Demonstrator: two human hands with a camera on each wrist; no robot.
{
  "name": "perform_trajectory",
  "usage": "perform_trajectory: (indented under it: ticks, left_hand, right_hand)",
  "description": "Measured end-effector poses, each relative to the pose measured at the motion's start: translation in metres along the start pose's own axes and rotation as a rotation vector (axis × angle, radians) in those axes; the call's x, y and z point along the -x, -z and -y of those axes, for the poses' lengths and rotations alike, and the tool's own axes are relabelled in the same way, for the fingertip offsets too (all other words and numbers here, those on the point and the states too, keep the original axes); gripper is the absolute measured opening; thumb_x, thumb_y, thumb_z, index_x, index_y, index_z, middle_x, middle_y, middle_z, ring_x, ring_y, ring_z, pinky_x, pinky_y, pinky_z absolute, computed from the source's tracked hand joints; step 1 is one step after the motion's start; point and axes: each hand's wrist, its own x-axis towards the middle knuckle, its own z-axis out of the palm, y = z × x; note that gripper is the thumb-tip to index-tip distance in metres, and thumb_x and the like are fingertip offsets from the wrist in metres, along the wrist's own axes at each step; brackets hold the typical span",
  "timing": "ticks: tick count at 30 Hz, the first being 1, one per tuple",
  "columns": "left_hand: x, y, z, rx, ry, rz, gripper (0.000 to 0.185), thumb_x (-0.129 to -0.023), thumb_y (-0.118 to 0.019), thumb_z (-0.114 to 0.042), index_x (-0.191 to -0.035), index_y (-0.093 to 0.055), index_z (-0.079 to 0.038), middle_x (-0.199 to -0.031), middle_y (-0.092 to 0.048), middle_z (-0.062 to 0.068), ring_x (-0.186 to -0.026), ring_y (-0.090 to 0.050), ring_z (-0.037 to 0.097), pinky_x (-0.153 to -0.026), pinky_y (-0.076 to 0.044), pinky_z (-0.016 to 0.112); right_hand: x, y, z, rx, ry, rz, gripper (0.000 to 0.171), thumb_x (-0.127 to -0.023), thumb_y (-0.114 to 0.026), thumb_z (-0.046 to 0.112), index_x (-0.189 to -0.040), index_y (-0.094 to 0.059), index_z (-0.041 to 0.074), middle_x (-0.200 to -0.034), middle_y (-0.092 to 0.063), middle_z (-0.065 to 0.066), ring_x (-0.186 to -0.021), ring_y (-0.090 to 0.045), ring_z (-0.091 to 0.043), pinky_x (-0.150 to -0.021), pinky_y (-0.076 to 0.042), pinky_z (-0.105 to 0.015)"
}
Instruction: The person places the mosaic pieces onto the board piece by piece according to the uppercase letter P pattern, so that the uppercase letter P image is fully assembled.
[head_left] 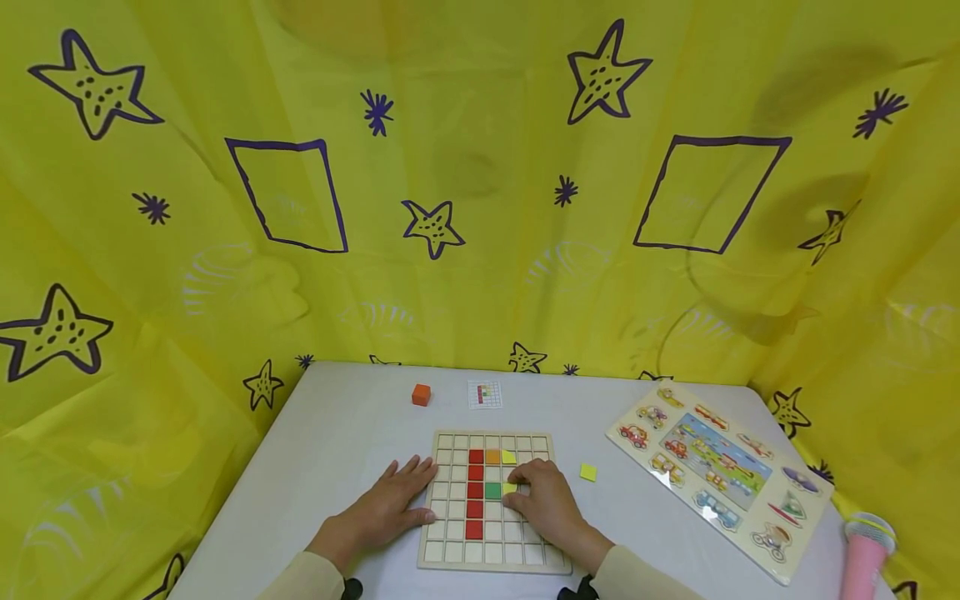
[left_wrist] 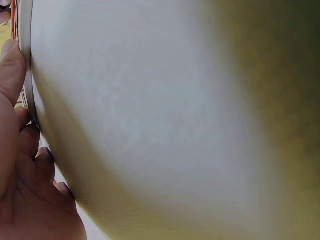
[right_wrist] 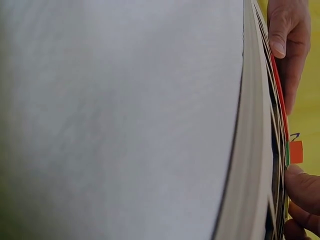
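Note:
A wooden grid board [head_left: 542,560] lies on the table, holding a column of several red tiles [head_left: 475,508]. At the column's top, an orange tile [head_left: 492,457] and a yellow tile [head_left: 508,457] run to the right. A green tile [head_left: 492,491] sits beside the middle red one. Just right of the green, the thumb and fingers of my right hand [head_left: 551,504] pinch a second yellow tile [head_left: 510,488], partly hidden by them. My left hand [head_left: 386,504] rests flat at the board's left edge with fingers extended; its thumb [left_wrist: 11,70] touches that edge in the left wrist view.
A loose yellow tile [head_left: 588,472] lies right of the board. Behind the board are an orange-red cube [head_left: 422,395] and a small pattern card [head_left: 484,394]. At the right are a vehicle puzzle board [head_left: 723,475] and a pink microphone [head_left: 866,554]. Yellow curtains [head_left: 480,283] surround the table.

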Motion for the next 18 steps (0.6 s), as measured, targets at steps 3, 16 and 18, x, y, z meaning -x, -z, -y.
perform_trajectory:
  ticks: [3, 16, 18]
  left_hand:
    - [0.0004, 0.001, -0.0009, 0.01, -0.005, -0.001, 0.084, -0.098, -0.069, -0.05, -0.164, -0.038, -0.008, -0.172, -0.034, 0.009, -0.162, -0.022, 0.037, -0.133, -0.011, 0.061]
    - [0.0016, -0.0003, 0.0002, 0.015, -0.007, 0.001, 0.084, -0.098, -0.068, -0.051, -0.164, -0.037, -0.009, -0.173, -0.033, 0.007, -0.163, -0.021, 0.035, -0.133, -0.01, 0.06]
    - [0.0016, -0.0002, 0.0, 0.015, -0.006, 0.001, 0.084, -0.099, -0.068, -0.051, -0.164, -0.037, -0.009, -0.173, -0.033, 0.007, -0.163, -0.021, 0.035, -0.133, -0.01, 0.06]
  right_hand:
    - [0.0009, -0.0003, -0.0004, -0.003, -0.002, 0.006, 0.021, -0.083, -0.089, 0.019, -0.099, -0.077, 0.012, -0.1, -0.072, 0.002, -0.097, -0.059, -0.017, -0.087, -0.055, -0.037]
    - [0.0007, 0.0014, -0.0015, -0.073, -0.031, 0.006, 0.031, -0.084, -0.089, 0.019, -0.111, -0.077, 0.011, -0.106, -0.072, 0.001, -0.097, -0.058, -0.016, -0.084, -0.054, -0.033]
    - [-0.0002, 0.0019, -0.0021, -0.127, -0.06, 0.008, 0.034, -0.084, -0.089, 0.018, -0.115, -0.076, 0.011, -0.107, -0.07, 0.0, -0.097, -0.057, -0.016, -0.084, -0.053, -0.032]
